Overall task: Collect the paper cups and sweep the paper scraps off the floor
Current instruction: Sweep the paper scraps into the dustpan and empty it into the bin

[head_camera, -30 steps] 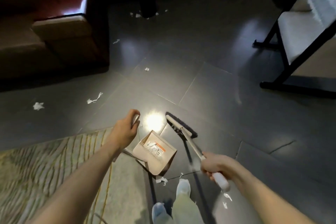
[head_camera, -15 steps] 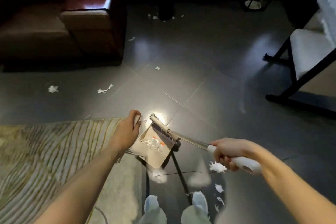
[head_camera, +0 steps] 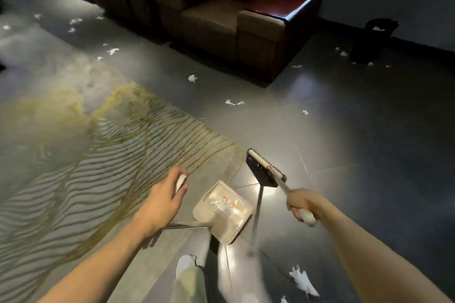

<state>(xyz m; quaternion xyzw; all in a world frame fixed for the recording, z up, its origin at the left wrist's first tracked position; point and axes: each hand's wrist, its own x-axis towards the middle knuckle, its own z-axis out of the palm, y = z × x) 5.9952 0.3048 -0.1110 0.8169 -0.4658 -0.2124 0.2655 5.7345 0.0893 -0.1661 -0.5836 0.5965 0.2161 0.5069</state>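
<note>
Left hand: clenched round the white grip atop the long metal handle of the beige plastic dustpan. Same grasp as half a second ago. The dustpan is at the edge of the grey rug with yellow wavy lines, on or just above the dark grey tiled floor; contact unclear. White and orange marks inside it are blurred, so I cannot tell scraps from label.

Right hand: wrapped round the white handle of the black-bristled broom. Change: the broom head was against the dustpan's far edge. It is now clear of it, up and right, not touching. The handle runs diagonally instead of near-level.

White paper scraps: the biggest lies on the floor at lower right, on the near side of broom and dustpan, outside the dustpan. Others are scattered further out, between the rug and the brown leather armchair, and around the black bin at upper right.

View has swung left: the armchair goes from upper left to top centre, and the bin from top centre to the right. The white-seated black-frame chair is out of frame.
</note>
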